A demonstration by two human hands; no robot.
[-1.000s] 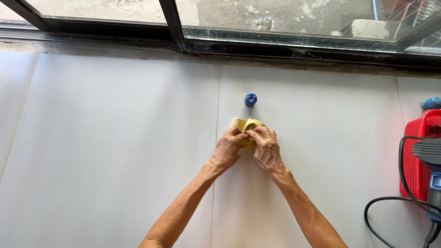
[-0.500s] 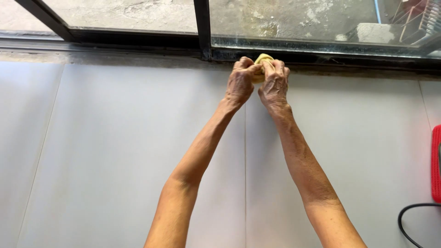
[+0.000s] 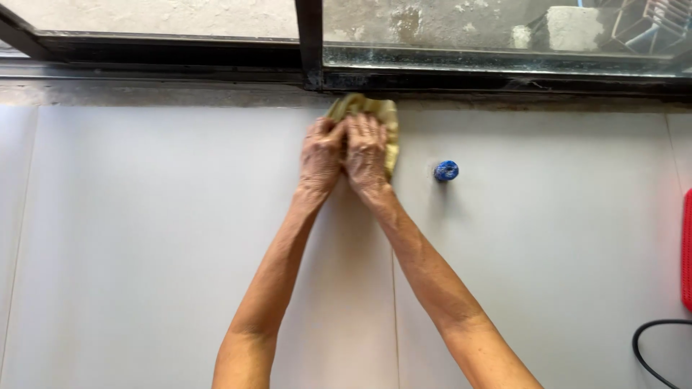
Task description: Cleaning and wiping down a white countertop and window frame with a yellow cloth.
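Far left: dark window frame (image 3: 144, 50) runs along the far edge, vertical bar (image 3: 311, 39) splitting the glass, grimy grey sill strip (image 3: 144, 92) just under it. White panelled desk (image 3: 144, 238) fills the view, thin seams running near to far. Centre: both forearms reach in from the near edge and converge at the far side of the desk. Left hand (image 3: 321, 155) has fingers curled, knuckles up, pinching the left part of a yellow cloth (image 3: 383, 126). Right hand (image 3: 366, 153) sits touching the left one, side by side, fingers likewise folded down onto the cloth. Cloth is bunched under and beyond the fingers, its far edge touching the sill strip below the vertical bar, a fold hanging out on the right side of the right hand. Right of the hands: small blue ring-shaped object (image 3: 446, 171) lying on the desk, near the cloth but apart from it; can't tell what it is. Far right edge: sliver of a red object (image 3: 686, 248), mostly cut off, and a loop of black cable (image 3: 649, 353) at the near right corner.
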